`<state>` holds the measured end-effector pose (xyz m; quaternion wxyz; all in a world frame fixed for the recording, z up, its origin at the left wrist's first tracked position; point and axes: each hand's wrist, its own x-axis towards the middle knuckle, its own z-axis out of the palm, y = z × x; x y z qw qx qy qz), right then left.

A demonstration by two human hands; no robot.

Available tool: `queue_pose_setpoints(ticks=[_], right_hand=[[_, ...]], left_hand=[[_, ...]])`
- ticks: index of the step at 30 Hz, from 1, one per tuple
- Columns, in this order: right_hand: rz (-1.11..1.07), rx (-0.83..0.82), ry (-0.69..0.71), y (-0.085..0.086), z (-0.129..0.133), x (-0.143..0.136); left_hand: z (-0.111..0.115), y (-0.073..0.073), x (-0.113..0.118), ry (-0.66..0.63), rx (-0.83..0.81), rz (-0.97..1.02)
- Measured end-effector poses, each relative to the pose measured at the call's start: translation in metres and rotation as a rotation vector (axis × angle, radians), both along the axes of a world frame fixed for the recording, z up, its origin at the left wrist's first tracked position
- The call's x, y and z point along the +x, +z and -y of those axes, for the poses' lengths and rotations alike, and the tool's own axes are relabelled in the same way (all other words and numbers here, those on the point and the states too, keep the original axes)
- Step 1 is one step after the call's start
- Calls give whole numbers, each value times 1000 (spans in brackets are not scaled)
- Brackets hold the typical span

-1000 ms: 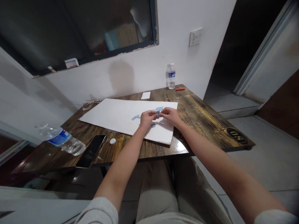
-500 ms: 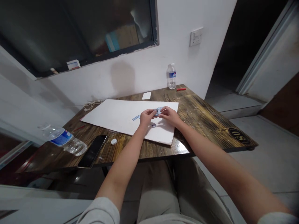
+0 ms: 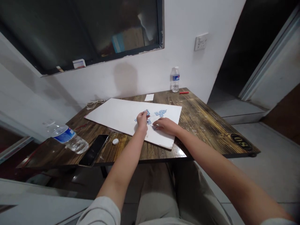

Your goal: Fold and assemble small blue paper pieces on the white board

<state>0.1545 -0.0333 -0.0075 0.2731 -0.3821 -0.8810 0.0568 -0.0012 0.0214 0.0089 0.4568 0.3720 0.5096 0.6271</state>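
My left hand point(image 3: 142, 120) is closed, pinching a small bundle of blue-and-white pieces point(image 3: 147, 112) between thumb and fingers above the white board. My right hand point(image 3: 166, 125) rests low over the board, its fingers apart and reaching to a small flat blue-and-white piece point(image 3: 154, 127). Whether the fingertips press on that piece I cannot tell. Several similar pieces point(image 3: 161, 113) lie in a loose cluster beyond my right hand, and another piece point(image 3: 149, 122) lies between the hands. The white board point(image 3: 114, 114) lies flat on the wooden table.
On the dark wooden table point(image 3: 201, 125) a clear bottle point(image 3: 70, 138) lies tilted at left, near a black phone point(image 3: 93, 150) and a white cap point(image 3: 115, 141). At the back stand a second bottle point(image 3: 175, 79), a red pen-like stick point(image 3: 184, 92), a white card point(image 3: 149, 97) and a cable point(image 3: 95, 104).
The hands have moved apart. My left hand keeps the bundle and has drawn back left, while my right hand has let go and come down to a piece on the board.
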Motion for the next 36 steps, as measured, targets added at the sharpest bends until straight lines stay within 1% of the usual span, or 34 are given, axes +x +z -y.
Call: queue_pose_setpoints(ticks=[8, 12, 14, 18, 20, 23, 26, 30, 36], right_hand=[[31, 107, 32, 1, 2, -6], [47, 119, -3, 2, 5, -7], [-41, 74, -51, 1, 4, -6], [-427, -148, -208, -4, -3, -1], [-608, -262, -256, -5, -7, 2], [-784, -358, -257, -5, -10, 5], [-892, -370, -248, -2, -10, 7], [-980, -402, -272, 0, -9, 9], [-1066, -420, -265, -2, -10, 9]], left_hand=[[3, 2, -1, 22, -21, 53], [3, 0, -1, 1, -20, 40], [2, -1, 0, -3, -11, 24], [1, -2, 0, -9, -12, -39], [2, -3, 1, -62, -14, -78], [6, -3, 4, -176, 32, -125], [12, 0, 7, -268, 68, -143], [19, 6, 9, -354, 79, -145], [20, 7, 8, -402, 85, -171]])
